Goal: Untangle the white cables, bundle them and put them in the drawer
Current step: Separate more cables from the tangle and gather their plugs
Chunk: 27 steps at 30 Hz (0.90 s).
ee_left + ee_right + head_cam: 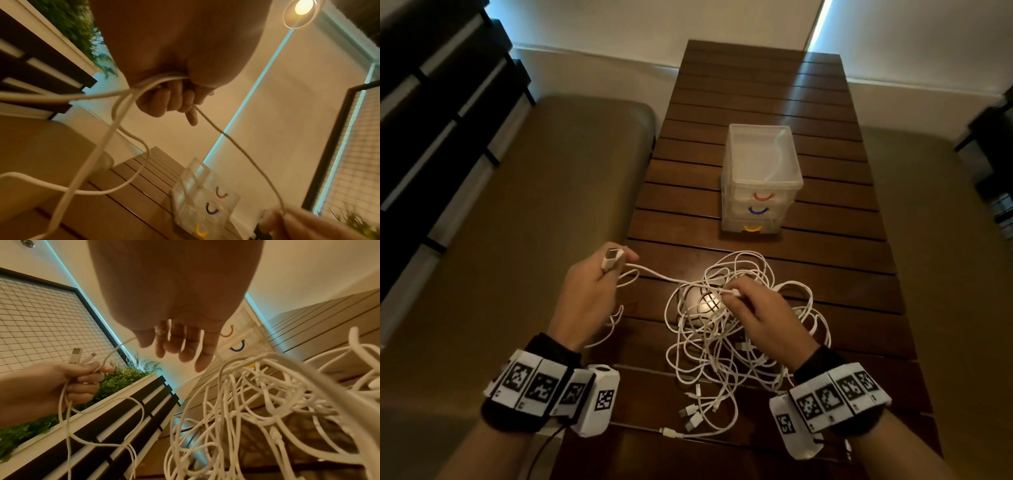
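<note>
In right wrist view, left hand (68, 379) grips plugs (79, 356) (two)

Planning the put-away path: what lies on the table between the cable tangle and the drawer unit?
Nothing: in the head view only bare wooden slats of the table separate the cable tangle from the drawer unit.

The right hand (760, 315) is covering part of the tangled white cables (726, 342), hiding how strands cross beneath it. The left hand's (589, 291) palm is concealing how many cable ends it is gripping. Motion blur is smearing the drawer unit (203, 203) in the left wrist view, and that picture's bottom edge is cutting it off.
</note>
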{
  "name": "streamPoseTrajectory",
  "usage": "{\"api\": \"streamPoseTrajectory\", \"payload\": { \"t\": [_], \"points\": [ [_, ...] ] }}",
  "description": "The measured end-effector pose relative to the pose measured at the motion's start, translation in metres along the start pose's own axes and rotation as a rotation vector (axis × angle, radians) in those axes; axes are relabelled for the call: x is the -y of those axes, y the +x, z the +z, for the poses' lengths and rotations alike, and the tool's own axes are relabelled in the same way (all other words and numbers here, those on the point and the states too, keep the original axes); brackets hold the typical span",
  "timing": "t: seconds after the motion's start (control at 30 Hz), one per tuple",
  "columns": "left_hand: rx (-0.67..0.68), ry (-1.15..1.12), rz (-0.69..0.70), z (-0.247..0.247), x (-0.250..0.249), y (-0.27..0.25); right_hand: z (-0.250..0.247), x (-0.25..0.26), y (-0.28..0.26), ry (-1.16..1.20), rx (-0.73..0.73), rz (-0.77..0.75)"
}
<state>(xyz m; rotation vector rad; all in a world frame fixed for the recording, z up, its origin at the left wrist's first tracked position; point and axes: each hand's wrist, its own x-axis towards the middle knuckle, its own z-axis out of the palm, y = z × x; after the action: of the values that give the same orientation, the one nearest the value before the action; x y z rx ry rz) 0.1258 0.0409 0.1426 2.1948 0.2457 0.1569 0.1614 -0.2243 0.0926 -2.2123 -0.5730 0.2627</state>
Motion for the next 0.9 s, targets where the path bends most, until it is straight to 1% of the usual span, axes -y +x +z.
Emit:
{"api": "streamPoseTrajectory", "payload": {
  "t": [0.07,0.13,0.23,0.3,0.33,0.43,0.57,0.67,0.73,0.77,0.83,0.9],
  "points": [
    [-0.05,-0.044,-0.058,-0.018,0.009,0.0,0.008,0.002,0.005,-0.02,0.015,0.033],
    [-0.077,-0.044,-0.078,-0.029,0.014,-0.002,0.014,0.001,0.007,-0.079,0.032,0.03],
    [-0.178,0.079,-0.081,-0.04,0.023,-0.004,0.022,0.001,0.006,-0.179,0.081,-0.022],
    [-0.272,0.146,-0.135,-0.045,0.035,-0.002,0.027,0.001,0.006,-0.18,0.112,-0.048],
    [-0.295,0.165,-0.164,-0.046,0.042,0.0,0.028,0.0,0.005,-0.188,0.125,-0.057],
    [-0.309,0.238,-0.231,-0.05,0.06,0.005,0.032,-0.004,0.003,-0.222,0.167,-0.053],
    [-0.325,0.328,-0.341,-0.048,0.071,0.004,0.031,-0.009,0.001,-0.23,0.173,-0.026],
    [-0.312,0.382,-0.431,-0.053,0.077,0.001,0.029,-0.014,-0.001,-0.241,0.192,-0.008],
    [-0.276,0.438,-0.425,-0.052,0.078,-0.001,0.026,-0.015,-0.004,-0.254,0.192,-0.015],
    [-0.263,0.449,-0.394,-0.05,0.077,-0.001,0.026,-0.014,-0.005,-0.258,0.201,-0.01],
    [-0.271,0.391,-0.323,-0.045,0.072,-0.003,0.025,-0.011,-0.008,-0.258,0.236,0.009],
    [-0.282,0.286,-0.272,-0.04,0.068,-0.003,0.026,-0.007,-0.011,-0.264,0.271,0.006]
  ]
}}
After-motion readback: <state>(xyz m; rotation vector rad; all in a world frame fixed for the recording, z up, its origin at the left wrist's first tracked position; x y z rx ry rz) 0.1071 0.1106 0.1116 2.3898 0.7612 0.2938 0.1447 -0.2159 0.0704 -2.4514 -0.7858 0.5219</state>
